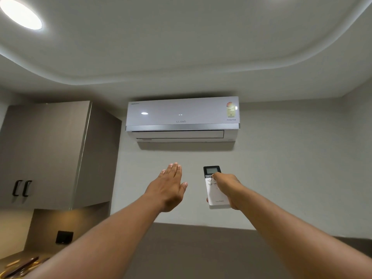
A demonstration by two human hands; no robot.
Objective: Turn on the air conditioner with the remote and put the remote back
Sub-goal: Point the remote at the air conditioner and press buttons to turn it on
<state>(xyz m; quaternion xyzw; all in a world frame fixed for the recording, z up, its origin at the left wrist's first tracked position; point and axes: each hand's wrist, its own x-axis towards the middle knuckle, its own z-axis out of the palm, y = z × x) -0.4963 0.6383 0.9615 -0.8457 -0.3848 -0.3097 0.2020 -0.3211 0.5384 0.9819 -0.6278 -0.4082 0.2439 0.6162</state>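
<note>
A white air conditioner [182, 114] hangs high on the wall, its front flap looking shut and two small lights showing on its panel. My right hand [228, 187] holds a white remote [215, 193] with a dark screen end, pointed up at the unit; the thumb rests on the buttons just below the screen. My left hand [168, 187] is raised beside it, flat, fingers together and holding nothing, palm turned away from me.
A grey wall cupboard [48, 154] with two dark handles stands at the left. Below it is a dark wall socket [64, 237] and a counter corner with some objects [19, 266]. A round ceiling light [20, 12] glows top left.
</note>
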